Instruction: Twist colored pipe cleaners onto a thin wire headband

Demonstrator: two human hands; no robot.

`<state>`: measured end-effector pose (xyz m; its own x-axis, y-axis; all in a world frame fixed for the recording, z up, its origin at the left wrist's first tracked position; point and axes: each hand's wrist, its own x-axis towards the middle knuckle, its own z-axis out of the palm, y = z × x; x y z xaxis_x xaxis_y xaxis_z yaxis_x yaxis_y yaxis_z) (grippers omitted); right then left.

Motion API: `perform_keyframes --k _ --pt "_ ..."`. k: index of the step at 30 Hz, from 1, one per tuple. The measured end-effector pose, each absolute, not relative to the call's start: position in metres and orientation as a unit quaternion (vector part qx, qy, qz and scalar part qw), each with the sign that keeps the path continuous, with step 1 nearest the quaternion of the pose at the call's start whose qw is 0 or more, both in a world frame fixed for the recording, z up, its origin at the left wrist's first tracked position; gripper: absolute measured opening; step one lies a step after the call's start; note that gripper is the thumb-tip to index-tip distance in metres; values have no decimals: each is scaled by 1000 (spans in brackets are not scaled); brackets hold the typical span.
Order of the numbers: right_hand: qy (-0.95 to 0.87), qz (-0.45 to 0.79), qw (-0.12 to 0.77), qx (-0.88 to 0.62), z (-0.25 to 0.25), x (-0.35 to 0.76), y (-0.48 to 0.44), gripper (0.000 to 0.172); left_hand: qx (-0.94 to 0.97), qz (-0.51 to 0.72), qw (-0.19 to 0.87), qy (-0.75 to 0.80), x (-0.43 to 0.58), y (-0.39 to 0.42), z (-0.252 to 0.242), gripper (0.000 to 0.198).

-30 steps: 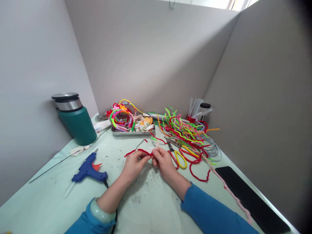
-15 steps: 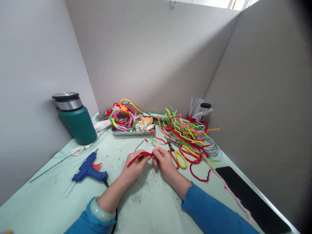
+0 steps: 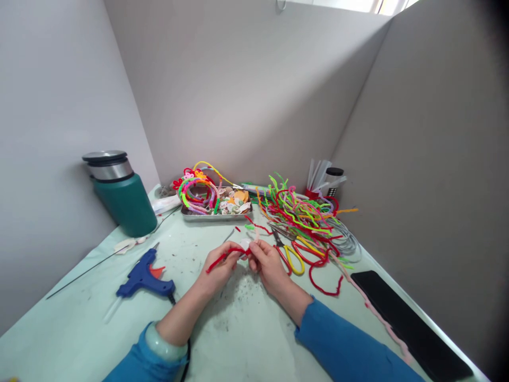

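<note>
A red pipe cleaner (image 3: pixel 216 263) runs over the fingers of my left hand (image 3: pixel 218 269) and across to my right hand (image 3: pixel 267 263). Both hands are closed on it, close together above the middle of the table. My right thumb and forefinger pinch its bent end, where the exact shape is partly hidden by the fingers. Just beyond the fingertips lie a small whitish piece and a pale pink strip. To the right of my right hand are scissors with red and yellow handles (image 3: pixel 295 260).
At left lie a blue glue gun (image 3: pixel 145 278) and a green bottle (image 3: pixel 125 204). A metal tray (image 3: pixel 217 217) at the back holds coloured rings and cut pieces. Piled pipe cleaners (image 3: pixel 300 209) stand back right. A black slab (image 3: pixel 409 323) lies along the right edge.
My left fingers have shifted slightly around the red pipe cleaner. My right hand keeps its pinch, and the view has moved a little.
</note>
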<state>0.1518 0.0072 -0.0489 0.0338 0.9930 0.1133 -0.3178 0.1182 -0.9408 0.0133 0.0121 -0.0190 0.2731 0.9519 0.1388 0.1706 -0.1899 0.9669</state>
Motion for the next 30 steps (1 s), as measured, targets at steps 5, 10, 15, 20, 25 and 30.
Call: perform_keyframes --k 5,10,15,20,25,30 --pt "-433 547 603 -387 -48 152 6 28 627 427 513 402 14 11 -15 19" --pt "-433 552 600 -383 -47 152 6 27 622 433 518 397 14 13 -18 24" --pt "-446 549 594 -383 -48 152 6 27 630 442 506 389 16 16 -25 21" --pt "-446 550 594 -382 -51 153 6 26 642 432 501 388 16 16 -27 19" --pt "-442 561 589 -378 -52 152 6 25 679 418 443 411 16 13 -25 18" --pt "-441 561 592 -376 -50 152 6 27 721 410 376 414 15 10 -22 16"
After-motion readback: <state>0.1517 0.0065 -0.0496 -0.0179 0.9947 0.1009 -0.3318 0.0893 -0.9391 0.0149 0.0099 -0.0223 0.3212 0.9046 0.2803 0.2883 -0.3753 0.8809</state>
